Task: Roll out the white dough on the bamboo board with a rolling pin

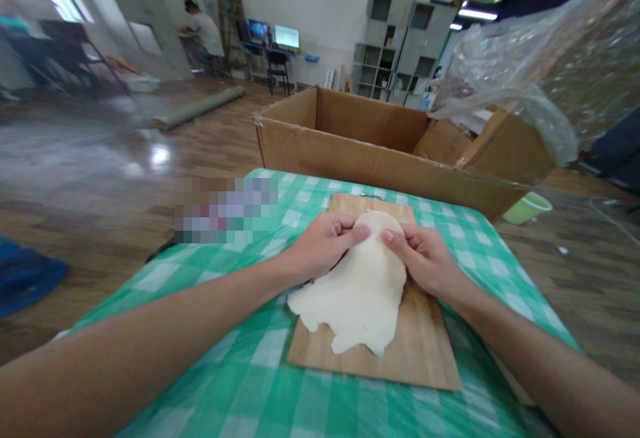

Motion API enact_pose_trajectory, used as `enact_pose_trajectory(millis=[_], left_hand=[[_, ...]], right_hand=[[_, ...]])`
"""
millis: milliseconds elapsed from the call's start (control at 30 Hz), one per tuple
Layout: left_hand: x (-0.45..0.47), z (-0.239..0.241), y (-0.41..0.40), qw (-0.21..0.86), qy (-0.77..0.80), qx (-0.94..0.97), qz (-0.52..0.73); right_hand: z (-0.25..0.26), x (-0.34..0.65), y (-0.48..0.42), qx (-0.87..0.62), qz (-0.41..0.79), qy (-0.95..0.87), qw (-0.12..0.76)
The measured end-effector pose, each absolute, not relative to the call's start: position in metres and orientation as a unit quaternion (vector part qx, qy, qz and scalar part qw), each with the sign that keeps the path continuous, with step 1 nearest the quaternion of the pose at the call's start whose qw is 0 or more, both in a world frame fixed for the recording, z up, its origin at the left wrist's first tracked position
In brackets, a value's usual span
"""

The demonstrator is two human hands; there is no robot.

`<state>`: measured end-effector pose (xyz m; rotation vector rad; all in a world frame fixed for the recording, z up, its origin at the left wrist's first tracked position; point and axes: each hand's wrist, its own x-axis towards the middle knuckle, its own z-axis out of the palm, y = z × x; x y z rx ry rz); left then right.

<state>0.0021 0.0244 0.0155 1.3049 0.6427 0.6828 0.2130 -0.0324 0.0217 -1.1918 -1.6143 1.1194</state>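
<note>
A flat sheet of pale white dough (pixel 357 295) lies on a wooden cutting board (pixel 425 351) on a table with a green and white checked cloth (pixel 240 365). My left hand (pixel 325 245) grips the far left edge of the dough, fingers curled and thumb on top. My right hand (pixel 425 258) pinches the far right edge in the same way. Both hands are lifting or folding the dough's far end. The near end of the dough spreads over the board's left edge.
A large open cardboard box (pixel 380 145) stands just beyond the table. A crinkled clear plastic bag (pixel 540 58) hangs at upper right. A green cup (pixel 527 208) sits on the wooden floor at right. A person sits at a desk far behind.
</note>
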Motion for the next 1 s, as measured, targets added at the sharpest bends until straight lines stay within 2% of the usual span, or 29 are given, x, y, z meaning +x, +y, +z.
enact_pose_trajectory(millis=[333,533,733,1000], left_hand=[[0.002,0.012,0.029,0.725,0.282,0.532,0.335],[0.003,0.017,0.024,0.622,0.31,0.634,0.34],[0.003,0.016,0.023,0.567,0.321,0.69,0.315],[0.002,0.018,0.026,0.622,0.293,0.67,0.278]], right_hand=[[0.019,0.22,-0.027,-0.499,0.373,-0.656,0.426],[0.02,0.212,-0.028,-0.458,0.492,-0.61,0.42],[0.026,0.206,-0.033,-0.456,0.496,-0.628,0.391],[0.026,0.205,-0.035,-0.482,0.432,-0.647,0.404]])
